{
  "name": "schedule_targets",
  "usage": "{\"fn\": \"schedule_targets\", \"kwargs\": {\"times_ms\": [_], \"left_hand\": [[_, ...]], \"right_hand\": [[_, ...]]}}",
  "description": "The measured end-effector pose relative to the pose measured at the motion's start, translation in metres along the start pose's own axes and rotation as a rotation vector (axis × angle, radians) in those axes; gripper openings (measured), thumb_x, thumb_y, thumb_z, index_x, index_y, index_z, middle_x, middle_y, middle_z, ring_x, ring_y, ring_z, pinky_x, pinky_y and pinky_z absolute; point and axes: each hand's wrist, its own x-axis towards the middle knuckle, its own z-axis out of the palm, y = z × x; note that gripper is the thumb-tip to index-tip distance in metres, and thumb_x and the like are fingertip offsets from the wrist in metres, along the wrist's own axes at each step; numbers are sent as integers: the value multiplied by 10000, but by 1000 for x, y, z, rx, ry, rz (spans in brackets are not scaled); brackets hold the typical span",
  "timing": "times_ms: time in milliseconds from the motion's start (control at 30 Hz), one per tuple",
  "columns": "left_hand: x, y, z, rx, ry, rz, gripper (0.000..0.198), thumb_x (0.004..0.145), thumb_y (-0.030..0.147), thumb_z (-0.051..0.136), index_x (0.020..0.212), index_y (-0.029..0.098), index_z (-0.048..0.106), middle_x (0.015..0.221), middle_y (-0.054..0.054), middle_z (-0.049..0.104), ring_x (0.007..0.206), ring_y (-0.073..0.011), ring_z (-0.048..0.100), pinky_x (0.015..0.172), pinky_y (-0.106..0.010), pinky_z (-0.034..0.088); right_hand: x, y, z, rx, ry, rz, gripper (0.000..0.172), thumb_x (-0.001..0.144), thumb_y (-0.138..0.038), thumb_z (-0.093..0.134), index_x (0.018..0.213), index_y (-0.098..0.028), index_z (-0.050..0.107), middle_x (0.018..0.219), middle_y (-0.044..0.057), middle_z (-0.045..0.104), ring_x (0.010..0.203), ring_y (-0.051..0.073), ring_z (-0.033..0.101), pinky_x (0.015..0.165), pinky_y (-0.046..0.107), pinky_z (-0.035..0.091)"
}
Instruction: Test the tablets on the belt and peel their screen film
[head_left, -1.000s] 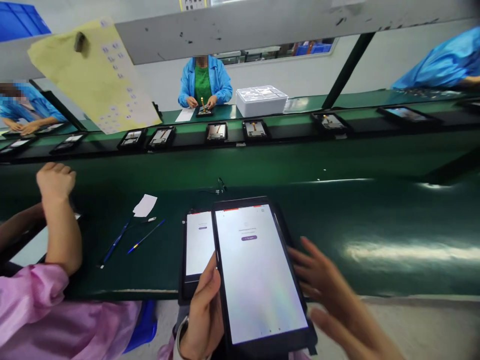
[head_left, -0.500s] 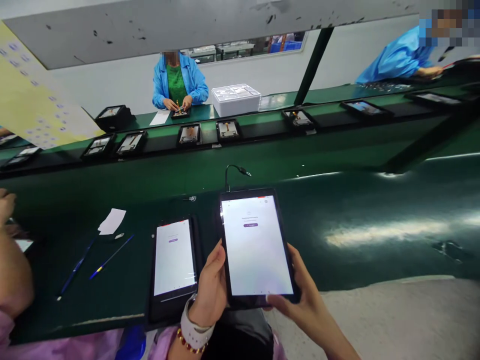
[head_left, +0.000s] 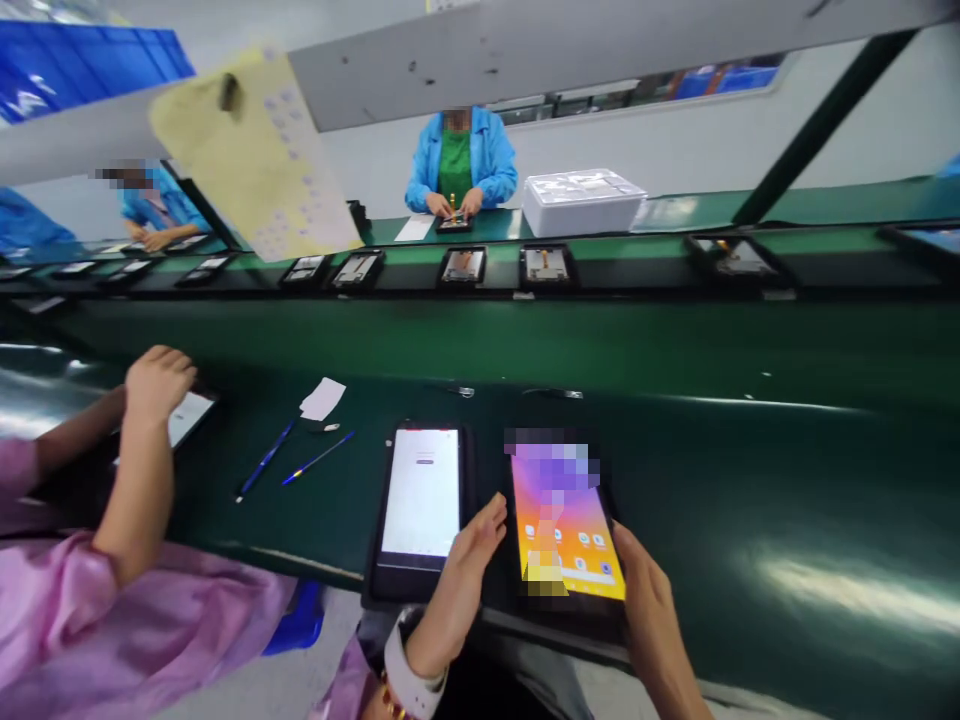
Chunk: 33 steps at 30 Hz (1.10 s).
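Observation:
A tablet (head_left: 574,535) with a colourful home screen of app icons lies low over the bench edge in front of me. My right hand (head_left: 651,590) grips its right side, the fingers partly hidden by the tablet. Beside its left edge, my left hand (head_left: 469,575) is open with the fingers stretched out; whether it touches the tablet I cannot tell. To the left, a second tablet (head_left: 421,490) with a white screen rests in a black tray (head_left: 375,590), partly behind my left hand.
Blue pens (head_left: 319,460) and a white paper slip (head_left: 324,398) lie left on the green bench (head_left: 720,470). A co-worker's arm (head_left: 146,450) reaches over another tablet (head_left: 187,415). Opened devices in trays (head_left: 546,265) line the conveyor; a person (head_left: 457,165) works behind it beside a white box (head_left: 585,205).
The tablet has been lowered toward the bench, and its screen went from a white page to colourful icons. My left hand has let go of it. The view has swung left.

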Motion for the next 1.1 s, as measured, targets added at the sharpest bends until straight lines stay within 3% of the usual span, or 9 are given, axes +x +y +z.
{"fn": "schedule_targets", "kwargs": {"times_ms": [100, 200, 300, 400, 500, 633, 867, 1000, 1100], "left_hand": [[-18, 23, -42, 283, 163, 191, 552, 892, 625, 637, 1291, 249, 692, 1452, -85, 564, 1386, -298, 470, 1227, -436, 285], [-24, 42, -84, 537, 411, 321, 556, 943, 635, 543, 1283, 216, 680, 1416, -99, 590, 1354, -279, 490, 1214, -424, 282], [-20, 47, -113, 672, 470, 321, 666, 944, 706, 443, 1282, 170, 646, 1359, -136, 619, 1286, -293, 542, 1171, -471, 348], [-15, 39, -119, 728, 431, 280, 745, 933, 731, 407, 1334, 132, 597, 1380, -166, 593, 1308, -310, 518, 1188, -520, 318], [-14, 29, -110, 880, 377, 263, 781, 972, 669, 365, 1496, 92, 410, 1540, -178, 416, 1456, -298, 326, 1244, -525, 196], [-8, 21, -87, 1046, 349, 246, 858, 981, 649, 309, 1551, 11, 250, 1561, -236, 300, 1476, -332, 224, 1236, -532, 178], [11, 25, -75, 712, 431, 232, 1038, 844, 661, 598, 1544, -21, 250, 1603, -289, 194, 1519, -399, 75, 1244, -515, 11], [12, 45, -92, 417, 459, 153, 798, 954, 680, 411, 1516, 117, 350, 1563, -207, 365, 1478, -316, 312, 1242, -447, 204], [12, 53, -99, 154, 345, -8, 757, 972, 714, 316, 1438, 145, 491, 1395, -193, 579, 1304, -312, 558, 1112, -441, 440]], "right_hand": [[-8, -10, -3, -216, 100, -151, 837, 764, -810, 565, 1252, -134, 635, 1302, 195, 620, 1266, 464, 520, 1073, 597, 415], [-30, -23, 8, -518, 280, -561, 661, 929, -664, 490, 1333, -151, 593, 1351, 180, 572, 1262, 428, 506, 1049, 590, 412], [-54, -27, 48, -472, 39, -775, 359, 1051, -470, 420, 1187, -229, 648, 1134, 95, 651, 1027, 279, 634, 845, 415, 538], [-68, -20, 98, -437, -213, -704, 436, 1088, -490, 319, 1108, -240, 676, 1002, 69, 635, 933, 236, 631, 808, 389, 543], [-74, -11, 132, -496, -171, -633, 623, 1064, -606, 230, 1148, -173, 670, 989, 122, 614, 946, 313, 586, 873, 527, 497], [-78, -2, 142, -532, -122, -561, 788, 1002, -728, 189, 1178, -126, 665, 1001, 164, 601, 950, 382, 558, 865, 621, 448], [-67, 3, 144, -380, -185, -372, 700, 930, -732, 342, 1181, -154, 646, 1055, 142, 605, 1034, 338, 622, 930, 506, 512], [-64, -6, 139, -269, -193, -239, 710, 893, -753, 369, 1176, -149, 611, 1160, 160, 631, 1123, 325, 617, 985, 457, 513], [-70, -18, 134, -217, -263, -176, 692, 945, -741, 350, 1267, -167, 561, 1275, 142, 635, 1195, 305, 608, 1008, 421, 512]]}}
